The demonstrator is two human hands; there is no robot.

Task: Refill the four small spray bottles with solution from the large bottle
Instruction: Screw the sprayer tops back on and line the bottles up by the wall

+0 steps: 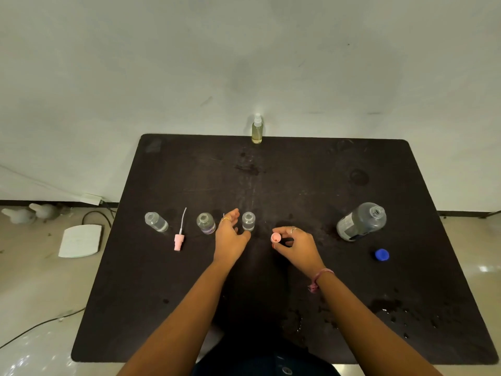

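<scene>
Standing against a pale wall, the dark table [298, 185] bore damp stains. The right hand [296, 245] pinched a pink spray cap [275, 237]; the left hand [230, 236], fingers relaxed, touched the uncapped small bottle [248, 221] just beyond it.

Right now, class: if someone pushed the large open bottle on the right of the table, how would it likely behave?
The large bottle stands upright with its blue cap off beside it, so a hard push could tip it and spill solution. It looks mostly full, so probably heavy. The dark table shows wet patches, so it might slide.
</scene>
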